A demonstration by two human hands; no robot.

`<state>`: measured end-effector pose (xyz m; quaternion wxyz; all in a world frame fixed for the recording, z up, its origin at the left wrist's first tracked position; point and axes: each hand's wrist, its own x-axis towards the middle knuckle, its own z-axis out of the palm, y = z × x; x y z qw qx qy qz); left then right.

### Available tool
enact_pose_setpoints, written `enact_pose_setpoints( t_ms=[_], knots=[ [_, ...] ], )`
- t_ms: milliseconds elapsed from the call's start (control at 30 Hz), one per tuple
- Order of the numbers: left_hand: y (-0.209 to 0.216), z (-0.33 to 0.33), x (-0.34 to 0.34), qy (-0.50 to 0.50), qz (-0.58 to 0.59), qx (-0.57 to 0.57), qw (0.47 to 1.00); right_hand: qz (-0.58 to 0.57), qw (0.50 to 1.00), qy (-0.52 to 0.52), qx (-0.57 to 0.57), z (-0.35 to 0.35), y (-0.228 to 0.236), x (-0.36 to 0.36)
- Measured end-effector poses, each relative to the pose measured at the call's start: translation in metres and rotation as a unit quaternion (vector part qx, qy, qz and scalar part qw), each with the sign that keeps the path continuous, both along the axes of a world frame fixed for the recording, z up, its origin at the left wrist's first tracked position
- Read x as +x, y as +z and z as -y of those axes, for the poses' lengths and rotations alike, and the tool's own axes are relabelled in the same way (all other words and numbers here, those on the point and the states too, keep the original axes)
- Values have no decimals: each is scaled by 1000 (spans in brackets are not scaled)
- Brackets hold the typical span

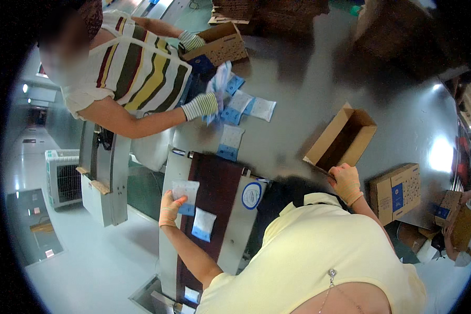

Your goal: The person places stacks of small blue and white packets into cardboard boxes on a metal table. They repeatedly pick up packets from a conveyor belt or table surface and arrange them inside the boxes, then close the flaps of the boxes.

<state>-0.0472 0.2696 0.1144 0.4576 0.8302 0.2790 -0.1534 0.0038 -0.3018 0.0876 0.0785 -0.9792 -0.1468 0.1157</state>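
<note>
At far left, a co-worker in a striped apron (141,73) stands by an open carton (222,51) whose contents are hidden from this angle; one striped-gloved hand (200,107) grasps a bluish bundle of film (218,89). Next, the person's left hand (169,210) has its fingers closed, thumb on top, on a white-and-blue packet (186,189) at the conveyor belt (209,175); whether the packet touches the belt I cannot tell. A second packet (204,225) lies on the belt just beside it. Beyond, loose packets (239,101) lie on the grey desk (288,141). Further right stands an open-topped carton (345,133), brown walls visible, its bottom too dark to judge. The right hand's (346,184) fingers are curled onto its near end. At right, a carton with a blue panel (396,192) looks shut, contents unseen. The step seems to be picking up a packet while steadying the carton; the next move calls for a firm pinch, a clean lift and a still carton.
</note>
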Motion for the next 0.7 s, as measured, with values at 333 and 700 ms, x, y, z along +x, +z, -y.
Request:
enact_pose_setpoints(
  t_ms=[333, 700],
  knots=[
    [-42, 105, -6, -57, -39, 232, 970, -22, 1000, 1, -8, -5, 7, 6],
    [-95, 171, 196, -193, -28, 211, 958, -20, 1000, 2, -20, -8, 6, 21]
  ],
)
